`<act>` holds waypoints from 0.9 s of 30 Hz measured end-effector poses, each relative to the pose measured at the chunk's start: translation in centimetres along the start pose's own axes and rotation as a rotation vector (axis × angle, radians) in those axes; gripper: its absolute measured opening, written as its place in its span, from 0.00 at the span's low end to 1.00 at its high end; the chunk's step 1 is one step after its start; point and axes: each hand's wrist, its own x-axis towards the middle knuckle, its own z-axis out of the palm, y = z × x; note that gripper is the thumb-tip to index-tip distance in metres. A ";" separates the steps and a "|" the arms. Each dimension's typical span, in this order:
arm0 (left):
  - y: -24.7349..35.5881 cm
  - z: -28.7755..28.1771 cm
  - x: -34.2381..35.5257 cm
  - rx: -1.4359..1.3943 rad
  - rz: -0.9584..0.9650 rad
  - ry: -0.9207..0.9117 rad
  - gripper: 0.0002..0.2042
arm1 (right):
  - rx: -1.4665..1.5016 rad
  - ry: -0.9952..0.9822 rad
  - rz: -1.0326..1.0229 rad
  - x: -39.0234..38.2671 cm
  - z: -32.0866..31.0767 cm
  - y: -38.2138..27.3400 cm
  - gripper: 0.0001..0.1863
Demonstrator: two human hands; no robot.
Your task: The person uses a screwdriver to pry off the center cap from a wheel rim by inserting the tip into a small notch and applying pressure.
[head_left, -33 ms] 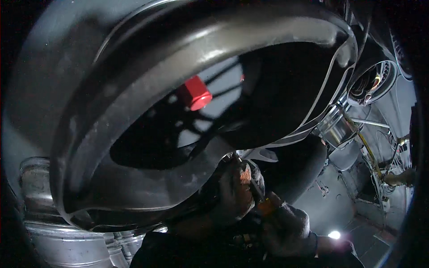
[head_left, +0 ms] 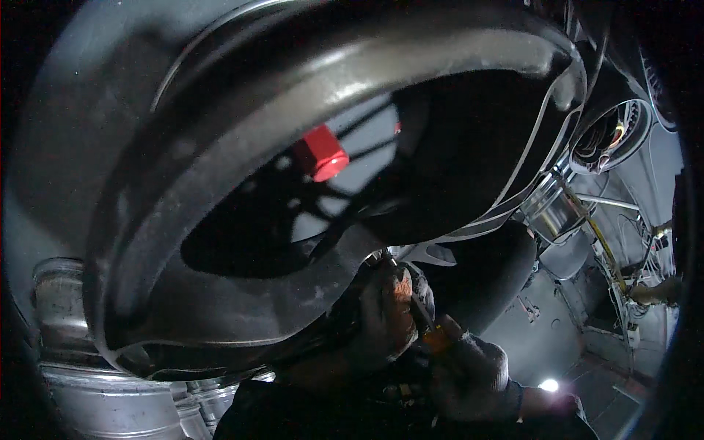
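Note:
My right hand [head_left: 473,363], in a pale work glove, is closed around the yellow-orange handle [head_left: 438,339] of what looks like a screwdriver. Its thin metal shaft [head_left: 422,311] slants up and left toward my other hand. My left hand [head_left: 392,312], gloved with an orange-red patch, is closed just under a small metal fitting [head_left: 391,253]; what lies between its fingers is hidden. That fitting sits at the lower edge of a big black ring-shaped housing [head_left: 220,312], which hangs over both hands.
Inside the housing's opening shows a red block [head_left: 323,154]. Shiny metal cylinders [head_left: 110,411] stand at lower left. Over on the right are a round opening with wires [head_left: 612,139], a metal canister [head_left: 554,209], pipes and cables. A bright lamp [head_left: 548,385] glows at lower right.

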 end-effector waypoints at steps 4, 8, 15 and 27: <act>0.0 -0.2 0.0 0.060 0.015 0.006 0.14 | -0.153 0.048 -0.249 0.8 -0.1 -0.1 0.34; 0.0 -0.5 -0.1 0.176 0.061 0.024 0.14 | -0.344 -0.066 -0.260 0.8 -1.0 -0.5 0.37; -0.3 -1.0 0.4 0.761 0.348 0.064 0.13 | -0.192 -0.012 -0.282 1.0 -0.3 0.1 0.38; -0.1 -1.1 1.0 1.234 0.618 0.110 0.13 | 0.758 0.074 0.301 0.0 1.5 -1.1 0.33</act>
